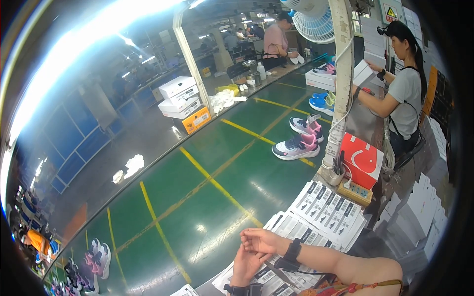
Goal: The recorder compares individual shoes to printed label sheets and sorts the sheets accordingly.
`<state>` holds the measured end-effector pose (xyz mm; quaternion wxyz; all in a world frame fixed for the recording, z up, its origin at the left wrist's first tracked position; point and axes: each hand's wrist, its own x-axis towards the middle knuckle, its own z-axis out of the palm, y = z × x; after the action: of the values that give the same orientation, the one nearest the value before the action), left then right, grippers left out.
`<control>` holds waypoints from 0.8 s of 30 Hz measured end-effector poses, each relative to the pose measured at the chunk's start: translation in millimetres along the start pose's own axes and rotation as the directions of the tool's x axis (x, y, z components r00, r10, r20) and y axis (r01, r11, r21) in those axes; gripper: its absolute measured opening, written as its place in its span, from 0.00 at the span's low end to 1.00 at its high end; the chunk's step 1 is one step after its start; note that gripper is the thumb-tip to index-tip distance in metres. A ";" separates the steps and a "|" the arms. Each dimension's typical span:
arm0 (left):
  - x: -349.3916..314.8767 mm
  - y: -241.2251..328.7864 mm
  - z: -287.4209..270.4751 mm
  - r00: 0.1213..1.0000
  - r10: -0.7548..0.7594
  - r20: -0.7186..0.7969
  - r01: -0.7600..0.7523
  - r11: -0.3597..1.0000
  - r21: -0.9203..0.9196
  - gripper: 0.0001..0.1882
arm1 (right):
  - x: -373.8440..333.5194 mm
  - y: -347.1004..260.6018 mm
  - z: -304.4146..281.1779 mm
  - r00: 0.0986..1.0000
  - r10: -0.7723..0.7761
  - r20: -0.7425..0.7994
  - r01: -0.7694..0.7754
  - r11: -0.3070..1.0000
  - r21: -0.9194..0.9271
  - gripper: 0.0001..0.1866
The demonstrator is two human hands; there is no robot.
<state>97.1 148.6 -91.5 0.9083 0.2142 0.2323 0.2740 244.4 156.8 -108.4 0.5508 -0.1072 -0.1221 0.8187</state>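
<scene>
My left hand [247,265] is raised over the sheets of labels [281,282], its fingers loosely bent and its palm turned up. Close against it, my right hand [262,240] reaches in from the right with half-curled fingers. The two hands meet or overlap at the fingertips, and I see nothing held in either. A black strap circles each wrist. More printed label sheets [326,209] lie spread in overlapping layers beyond my right wrist, along the near edge of the green conveyor belt [197,217].
A pair of pink-and-grey sneakers [296,147] stands on the belt near a white post [340,89]. Beside the post are a red box [362,159] and a power strip [354,192]. More shoes [98,259] sit at lower left. A co-worker [402,93] handles a white box.
</scene>
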 end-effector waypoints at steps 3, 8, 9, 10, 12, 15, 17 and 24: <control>0.4 -0.1 -0.5 1.000 -0.001 0.001 0.001 1.000 0.007 0.28 | 0.0 0.1 -0.2 1.000 -0.001 -0.007 0.001 1.000 -0.001 0.10; -1.0 0.5 2.6 1.000 -0.002 -0.020 0.002 1.000 -0.001 0.26 | -1.2 -0.4 3.0 1.000 -0.004 -0.026 0.004 1.000 -0.009 0.09; -0.8 0.9 2.6 1.000 -0.002 -0.021 0.002 1.000 -0.002 0.26 | -0.5 -0.4 2.7 1.000 -0.003 -0.027 0.003 1.000 -0.010 0.09; -0.7 1.4 3.1 1.000 -0.002 -0.026 0.002 1.000 -0.004 0.25 | 0.1 -0.4 2.4 1.000 -0.003 -0.027 0.002 1.000 -0.012 0.09; -0.3 1.7 3.1 0.999 -0.002 -0.032 0.002 1.000 -0.007 0.25 | 0.4 -0.6 2.3 1.000 -0.006 -0.026 0.005 1.000 -0.021 0.09; 0.7 1.3 1.6 1.000 -0.005 -0.023 0.005 1.000 -0.007 0.24 | 0.8 -0.9 1.0 1.000 -0.007 -0.026 0.006 1.000 -0.026 0.09; 1.1 1.2 0.9 1.000 -0.005 -0.018 0.005 1.000 -0.011 0.25 | 1.0 -0.4 -0.5 1.000 -0.005 -0.024 0.004 1.000 -0.022 0.09; -0.4 0.9 3.3 1.000 0.001 -0.022 -0.001 1.000 0.009 0.26 | -1.5 -0.8 2.1 1.000 -0.012 -0.029 0.011 1.000 -0.024 0.09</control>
<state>98.3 148.2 -88.3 0.9046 0.2155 0.2433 0.2759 245.0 155.5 -106.1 0.5557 -0.1247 -0.1244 0.8125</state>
